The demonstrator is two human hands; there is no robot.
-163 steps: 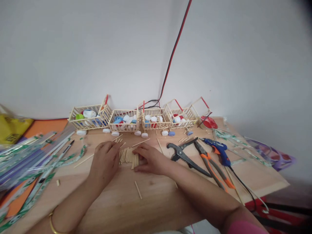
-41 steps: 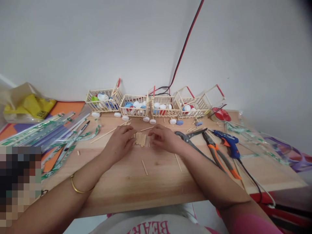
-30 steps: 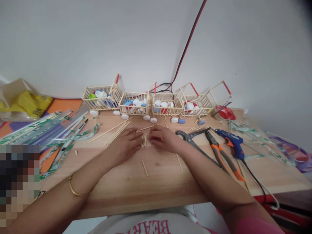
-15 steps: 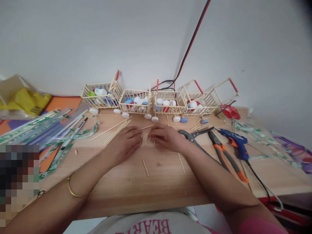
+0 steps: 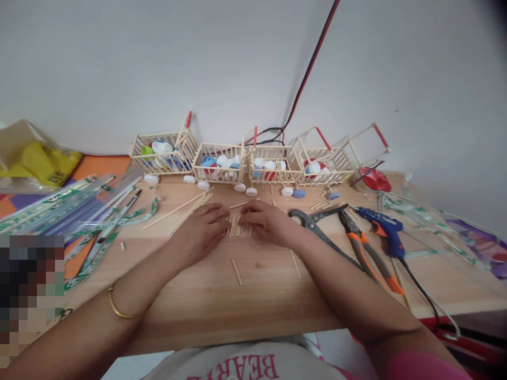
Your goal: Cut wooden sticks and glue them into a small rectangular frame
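A small bundle of short wooden sticks (image 5: pixel 234 226) lies on the wooden board (image 5: pixel 253 295) between my two hands. My left hand (image 5: pixel 198 234) rests flat on the board, its fingers stretched out and touching the sticks from the left. My right hand (image 5: pixel 266 221) lies palm down on the other side, fingers extended against the sticks. Most of the bundle is hidden under my fingers. One loose stick (image 5: pixel 236 272) lies nearer to me, another (image 5: pixel 294 264) beside my right wrist.
Several stick-built carts (image 5: pixel 222 163) filled with bottle caps line the wall. Black shears (image 5: pixel 317 224), orange-handled pliers (image 5: pixel 364 248) and a blue glue gun (image 5: pixel 382 229) lie to the right. Long skewers (image 5: pixel 186 207) and plastic-wrapped packs (image 5: pixel 63 211) lie left.
My hands have come closer together, pressing the spread sticks into a narrower bundle. The camera view has shifted slightly, and long skewers at the left came into sight.
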